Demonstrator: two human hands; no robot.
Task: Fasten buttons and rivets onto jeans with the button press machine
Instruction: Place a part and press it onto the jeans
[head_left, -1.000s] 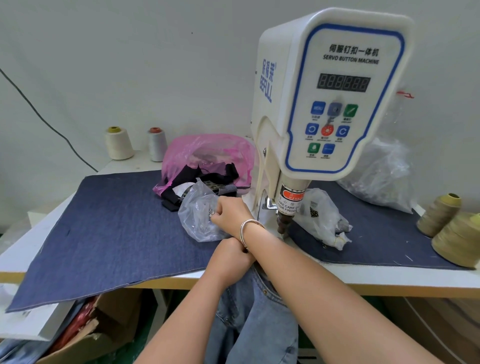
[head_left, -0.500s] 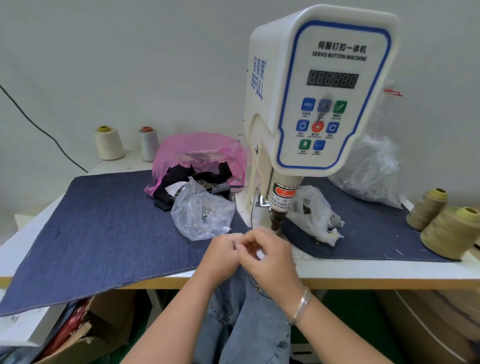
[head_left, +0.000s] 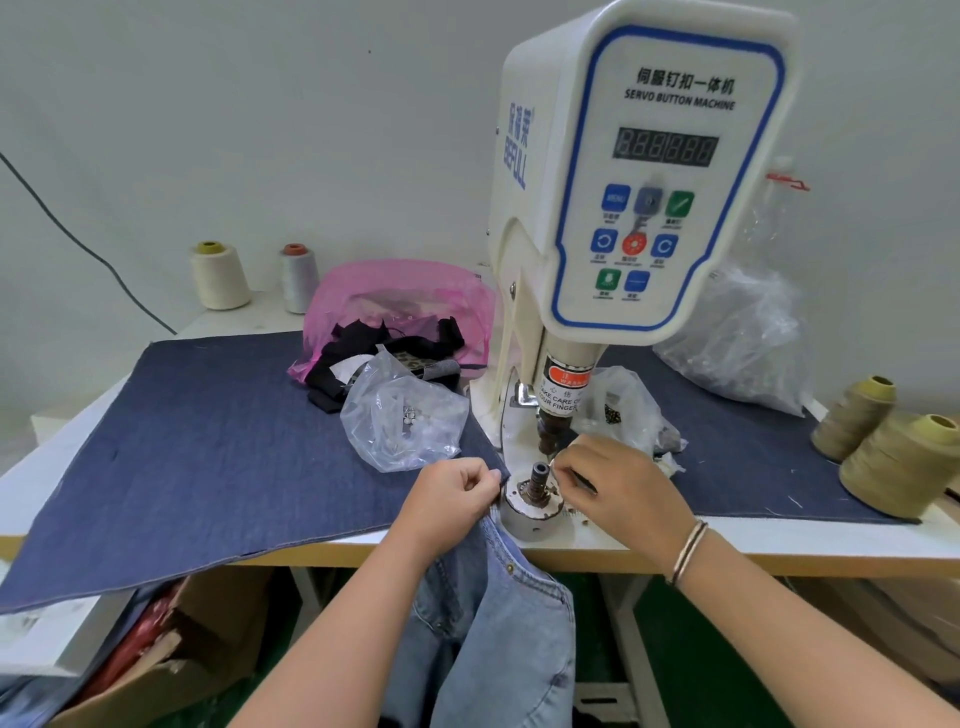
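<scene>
One brass rivet (head_left: 510, 569) already set on the light-blue denim jeans (head_left: 498, 613) hanging off the table edge; my left hand (head_left: 451, 500) pinches their hem, right hand (head_left: 618, 488) curled beside the round steel lower die (head_left: 535, 493), contents unclear, pressing pending.

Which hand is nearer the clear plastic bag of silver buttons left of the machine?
Left. The left hand sits just below the clear plastic bag, gripping the jeans; the right hand lies across the lower die.
</scene>
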